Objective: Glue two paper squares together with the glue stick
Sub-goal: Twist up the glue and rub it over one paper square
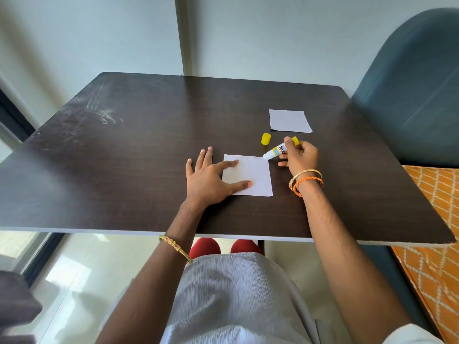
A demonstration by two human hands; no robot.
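A white paper square (258,173) lies on the dark table (124,157) in front of me. My left hand (208,178) lies flat with spread fingers, its index finger and thumb pressing on the square's left part. My right hand (299,155) grips a white and yellow glue stick (277,151), uncapped, its tip touching the square's far right corner. The yellow cap (265,139) stands on the table just beyond that corner. A second white paper square (289,120) lies flat farther back on the right.
The table's near edge (223,235) runs above my lap. A dark blue chair back (409,95) stands at the right, with an orange patterned cloth (434,219) below it. A wall lies behind the table.
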